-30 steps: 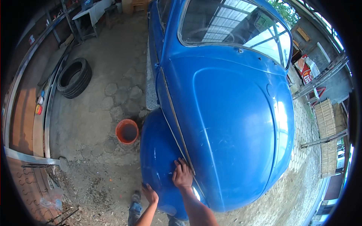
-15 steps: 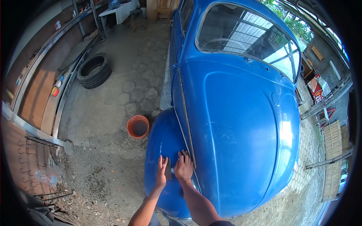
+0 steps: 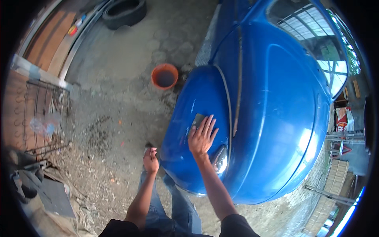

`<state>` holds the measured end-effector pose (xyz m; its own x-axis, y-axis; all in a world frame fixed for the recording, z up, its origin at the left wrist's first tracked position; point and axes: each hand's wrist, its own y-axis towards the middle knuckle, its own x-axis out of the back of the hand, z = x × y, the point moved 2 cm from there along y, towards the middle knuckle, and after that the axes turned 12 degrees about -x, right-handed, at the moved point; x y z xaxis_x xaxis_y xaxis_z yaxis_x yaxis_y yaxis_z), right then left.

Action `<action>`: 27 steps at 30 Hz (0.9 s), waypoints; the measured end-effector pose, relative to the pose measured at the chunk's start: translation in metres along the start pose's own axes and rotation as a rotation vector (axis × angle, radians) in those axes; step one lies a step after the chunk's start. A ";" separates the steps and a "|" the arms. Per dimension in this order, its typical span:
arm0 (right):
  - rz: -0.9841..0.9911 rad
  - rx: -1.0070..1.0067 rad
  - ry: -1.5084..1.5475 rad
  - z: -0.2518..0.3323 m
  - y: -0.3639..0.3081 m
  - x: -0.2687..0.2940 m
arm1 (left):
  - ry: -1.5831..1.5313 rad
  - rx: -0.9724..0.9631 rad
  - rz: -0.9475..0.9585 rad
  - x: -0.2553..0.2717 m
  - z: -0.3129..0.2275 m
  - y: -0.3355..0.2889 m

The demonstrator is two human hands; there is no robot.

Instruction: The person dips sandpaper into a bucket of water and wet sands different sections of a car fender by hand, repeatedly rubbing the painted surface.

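My right hand (image 3: 202, 137) lies on the blue front fender (image 3: 205, 93) with its fingers stretched out. Beneath the fingers it holds a thin grey-brown sheet, which looks like sandpaper (image 3: 199, 117), against the paint. A pale scratch mark (image 3: 193, 106) shows just beyond the sheet. The chrome-rimmed headlight (image 3: 221, 160) is close to my right wrist. Off the fender's left side, my left hand (image 3: 151, 161) is closed, with a small dark thing (image 3: 148, 145) at its fingertips that is too unclear to name.
An orange bucket (image 3: 164, 76) of murky water stands on the ground beyond the fender. The car's rounded blue hood (image 3: 276, 118) fills the right. A tire (image 3: 125, 15) lies at the far left, and a wire hook rack (image 3: 39, 114) stands at the left wall.
My left hand has come off the fender to its left side and closed. My right hand has spread over the sheet. The view has tilted down, showing my legs.
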<state>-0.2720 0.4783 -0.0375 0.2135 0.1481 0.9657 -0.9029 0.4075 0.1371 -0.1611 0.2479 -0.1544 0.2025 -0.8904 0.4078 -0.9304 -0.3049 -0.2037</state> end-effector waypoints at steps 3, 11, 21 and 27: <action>0.052 0.075 -0.109 0.002 0.006 0.002 | 0.778 -0.051 0.275 0.051 0.090 -0.053; -0.016 -0.009 -0.255 0.002 0.140 -0.023 | 0.956 0.178 0.580 0.058 0.128 -0.098; 0.104 0.134 -0.292 -0.007 0.006 0.004 | 0.913 0.226 0.529 0.054 0.129 -0.072; -0.063 0.041 -0.353 -0.021 0.155 -0.017 | 0.913 0.170 0.585 0.021 0.120 -0.062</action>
<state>-0.4082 0.5577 -0.0369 0.1338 -0.1998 0.9706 -0.9077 0.3685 0.2010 -0.0628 0.2074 -0.2398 -0.6243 -0.3486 0.6991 -0.7403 -0.0215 -0.6719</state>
